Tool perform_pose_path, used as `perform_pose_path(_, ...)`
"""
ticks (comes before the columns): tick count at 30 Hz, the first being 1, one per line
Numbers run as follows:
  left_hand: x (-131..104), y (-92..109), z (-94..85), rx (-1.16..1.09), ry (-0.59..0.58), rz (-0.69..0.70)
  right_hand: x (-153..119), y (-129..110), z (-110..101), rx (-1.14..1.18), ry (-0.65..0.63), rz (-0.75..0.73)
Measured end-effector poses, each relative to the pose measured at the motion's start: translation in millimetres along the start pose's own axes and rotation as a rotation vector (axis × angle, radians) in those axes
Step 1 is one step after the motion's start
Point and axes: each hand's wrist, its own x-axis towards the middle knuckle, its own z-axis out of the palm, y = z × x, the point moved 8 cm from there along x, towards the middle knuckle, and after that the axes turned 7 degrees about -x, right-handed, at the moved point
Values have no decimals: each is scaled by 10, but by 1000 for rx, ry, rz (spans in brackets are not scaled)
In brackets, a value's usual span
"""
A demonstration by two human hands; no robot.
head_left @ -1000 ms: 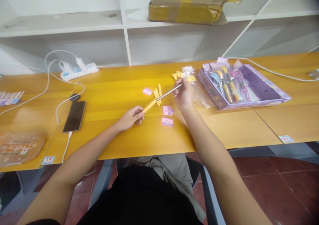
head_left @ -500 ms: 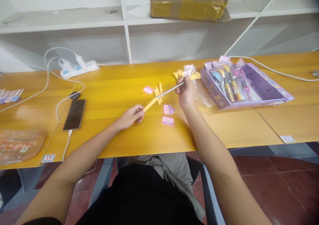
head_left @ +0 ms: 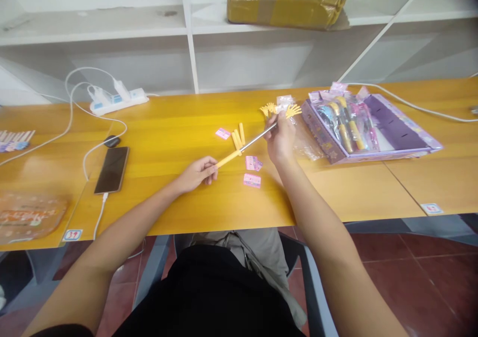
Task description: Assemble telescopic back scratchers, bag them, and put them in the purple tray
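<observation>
Between my two hands is a back scratcher with a yellow handle, a thin metal rod and a yellow hand-shaped head. The end of the handle is pinched in my left hand. My right hand grips the rod close to the head, its fingers partly hidden. Just behind the rod lie several loose yellow handles. More yellow hand-shaped heads rest beyond my right hand, beside clear plastic wrapping. Small pink cards are scattered near the handles.
At the right stands a purple box holding several wrapped back scratchers. A phone on a charging cable and a power strip are at the left. White shelves back the table, with a taped carton above.
The middle of the back scratcher has dipped slightly where the handle meets the rod. Both hands keep their grip in nearly the same places. The view has shifted a little.
</observation>
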Motion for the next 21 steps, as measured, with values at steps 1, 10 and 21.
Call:
perform_pose_path(1, 1, -5, -1, -1, -1, -3, -4, -10, 4, 5, 3, -5)
perform_pose_path(10, 1, -4, 5, -3, -7, 17, -41, -49, 66, -20, -38, 21)
perform_pose_path(21, 15, -49, -34, -46, 7, 8, -133, -16, 119, -20, 8, -1)
